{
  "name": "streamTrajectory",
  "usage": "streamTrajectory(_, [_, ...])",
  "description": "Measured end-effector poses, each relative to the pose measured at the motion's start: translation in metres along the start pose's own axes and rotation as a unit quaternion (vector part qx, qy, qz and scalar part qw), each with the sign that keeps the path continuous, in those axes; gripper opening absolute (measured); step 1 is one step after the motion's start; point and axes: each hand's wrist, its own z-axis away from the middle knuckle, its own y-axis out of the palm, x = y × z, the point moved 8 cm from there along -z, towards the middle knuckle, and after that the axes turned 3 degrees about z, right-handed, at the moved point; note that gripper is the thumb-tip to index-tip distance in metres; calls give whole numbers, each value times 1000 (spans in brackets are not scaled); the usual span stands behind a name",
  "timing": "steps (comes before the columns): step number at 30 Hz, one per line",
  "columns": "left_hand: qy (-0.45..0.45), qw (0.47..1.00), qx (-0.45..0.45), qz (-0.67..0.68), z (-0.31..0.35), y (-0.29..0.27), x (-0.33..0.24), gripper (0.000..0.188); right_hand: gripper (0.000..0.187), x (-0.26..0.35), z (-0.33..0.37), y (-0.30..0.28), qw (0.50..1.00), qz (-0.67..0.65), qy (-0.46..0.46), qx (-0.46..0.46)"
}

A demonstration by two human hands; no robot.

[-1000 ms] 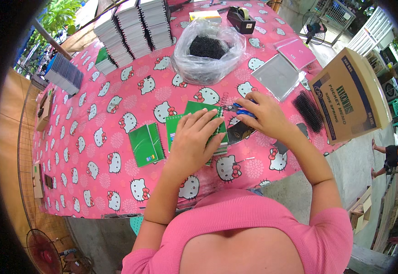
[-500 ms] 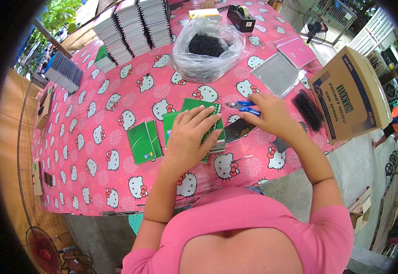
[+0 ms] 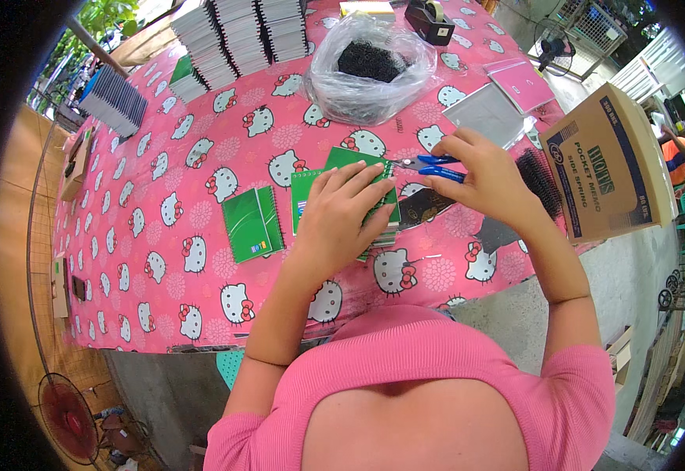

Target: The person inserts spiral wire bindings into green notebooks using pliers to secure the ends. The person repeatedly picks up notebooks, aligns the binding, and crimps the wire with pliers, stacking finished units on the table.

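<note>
Clear bag (image 3: pixel 341 100) holds black pieces (image 3: pixel 370 61); left fingers (image 3: pixel 375 193) spread over green notebook (image 3: pixel 345 158), right fingers (image 3: pixel 454 147) holding blue-handled pliers (image 3: pixel 443 172).

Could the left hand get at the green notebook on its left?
Probably yes: that notebook lies close to the left hand, and the way looks free. The hand rests on other green notebooks, though, so it would have to leave those.
</note>
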Motion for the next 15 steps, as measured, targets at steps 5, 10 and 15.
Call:
streamTrajectory(5, [3, 1000, -7, -3, 0, 0, 0, 31, 34, 1, -1, -2, 996, 52, -48, -51])
streamTrajectory(10, [2, 1000, -8, 3, 0, 0, 0, 31, 34, -21, -1, 17, 996, -71, 47, 41])
streamTrajectory(15, [3, 1000, -8, 2, 2, 0, 0, 31, 34, -3, 3, -3, 997, 33, -13, -73])
